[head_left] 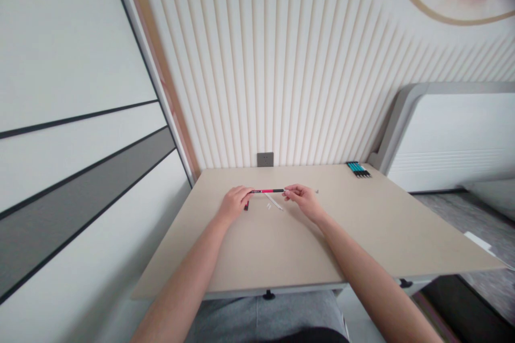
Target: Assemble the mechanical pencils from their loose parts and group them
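A slim black and red pen (pixel 267 191) is held level above the beige table (pixel 281 257). At its left end my left hand (pixel 236 201) is closed around the barrel. My right hand (pixel 300 197) pinches at the other end, by the pen's tip; the exact contact there is too small to make out. Just below my left hand lies a short black and red piece (pixel 247 206), partly covered by the fingers. Thin white sticks (pixel 274 201) rest on the table under the pen, with tiny white bits (pixel 269 206) beside them.
A row of several teal and black pens (pixel 359 169) lies at the table's back right corner. A small grey object (pixel 317 191) sits right of my right hand. Behind the table is a ribbed wall with a dark socket (pixel 265 159). A bed headboard (pixel 454 128) stands at right.
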Tool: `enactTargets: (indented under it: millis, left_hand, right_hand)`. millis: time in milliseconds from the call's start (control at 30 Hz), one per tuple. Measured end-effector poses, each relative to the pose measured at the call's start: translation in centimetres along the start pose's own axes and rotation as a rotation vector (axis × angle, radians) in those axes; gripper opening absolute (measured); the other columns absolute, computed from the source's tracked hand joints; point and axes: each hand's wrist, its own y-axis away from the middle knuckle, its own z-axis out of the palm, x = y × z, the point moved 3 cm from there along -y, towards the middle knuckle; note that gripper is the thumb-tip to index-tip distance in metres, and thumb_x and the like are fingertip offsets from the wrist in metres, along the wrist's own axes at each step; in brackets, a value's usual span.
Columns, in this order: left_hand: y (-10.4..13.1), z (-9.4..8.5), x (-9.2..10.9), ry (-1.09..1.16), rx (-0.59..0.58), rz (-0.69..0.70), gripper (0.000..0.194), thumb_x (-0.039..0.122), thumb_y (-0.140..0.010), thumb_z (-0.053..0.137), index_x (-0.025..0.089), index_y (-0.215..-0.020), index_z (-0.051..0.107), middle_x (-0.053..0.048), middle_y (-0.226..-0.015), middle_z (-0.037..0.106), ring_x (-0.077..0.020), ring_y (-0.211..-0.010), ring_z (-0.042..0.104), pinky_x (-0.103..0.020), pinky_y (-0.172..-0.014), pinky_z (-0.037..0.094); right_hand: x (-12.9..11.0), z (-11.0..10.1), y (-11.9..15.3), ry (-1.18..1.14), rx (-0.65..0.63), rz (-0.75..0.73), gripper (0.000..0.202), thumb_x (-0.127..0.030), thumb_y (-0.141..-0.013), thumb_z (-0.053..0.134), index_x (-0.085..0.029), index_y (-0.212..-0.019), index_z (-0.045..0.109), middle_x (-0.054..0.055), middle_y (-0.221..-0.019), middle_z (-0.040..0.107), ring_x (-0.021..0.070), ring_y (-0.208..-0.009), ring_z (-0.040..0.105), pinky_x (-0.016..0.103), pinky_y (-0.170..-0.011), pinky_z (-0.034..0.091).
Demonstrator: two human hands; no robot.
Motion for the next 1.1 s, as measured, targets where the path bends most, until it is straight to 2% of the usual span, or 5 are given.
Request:
enactTargets:
  millis: [400, 600, 733, 933, 1100]
  left_hand:
    - [0.0, 0.2, 0.1, 0.022, -0.026, 0.016, 0.021, 0.031, -0.096, 0.048, 0.020, -0.103, 0.065, -0.006, -0.090, 0.069, -0.0175, -0.084, 0.063, -0.031, -0.077, 0.049]
    - [-0.3, 0.2, 1.1, 0.025, -0.078, 0.045, 0.026, 0.036, -0.098, 0.044, 0.019, -0.097, 0.065, -0.005, -0.084, 0.068, -0.0174, -0.079, 0.062, -0.031, -0.075, 0.048]
    - [-0.5, 0.2, 1.2, 0.014, -0.077, 0.041, 0.027, 0.035, -0.098, 0.043, 0.019, -0.096, 0.065, -0.005, -0.084, 0.067, -0.0176, -0.079, 0.061, -0.031, -0.075, 0.047]
    - [-0.3, 0.1, 0.6, -0.002, -0.059, 0.007, 0.022, 0.033, -0.097, 0.046, 0.020, -0.099, 0.064, -0.005, -0.087, 0.067, -0.0176, -0.081, 0.062, -0.030, -0.074, 0.048]
    - [-0.3, 0.1, 0.5, 0.008, -0.039, 0.004, 0.022, 0.032, -0.097, 0.046, 0.021, -0.102, 0.065, -0.005, -0.088, 0.068, -0.0174, -0.082, 0.062, -0.031, -0.076, 0.049]
  right_hand:
    - [0.0, 0.0, -0.2, 0.029, -0.016, -0.044, 0.040, -0.053, -0.073, 0.071, -0.018, -0.093, 0.064, 0.008, -0.086, 0.072, 0.0184, -0.075, 0.066, 0.033, -0.075, 0.050]
    - [-0.1, 0.7, 0.0, 0.018, -0.020, -0.115, 0.027, -0.042, -0.071, 0.072, -0.019, -0.077, 0.061, 0.006, -0.086, 0.071, 0.0173, -0.072, 0.065, 0.034, -0.076, 0.050]
    - [-0.2, 1.0, 0.2, 0.136, -0.030, -0.112, 0.024, -0.041, -0.074, 0.068, -0.019, -0.083, 0.064, 0.004, -0.075, 0.069, 0.0179, -0.071, 0.065, 0.034, -0.073, 0.050]
    - [-0.1, 1.1, 0.3, 0.125, -0.072, -0.084, 0.036, -0.044, -0.078, 0.066, -0.019, -0.104, 0.064, 0.007, -0.090, 0.072, 0.0183, -0.077, 0.066, 0.036, -0.077, 0.051]
    - [0.3, 1.0, 0.2, 0.146, -0.080, -0.090, 0.042, -0.050, -0.081, 0.061, -0.018, -0.108, 0.065, 0.008, -0.091, 0.073, 0.0178, -0.076, 0.064, 0.037, -0.079, 0.051]
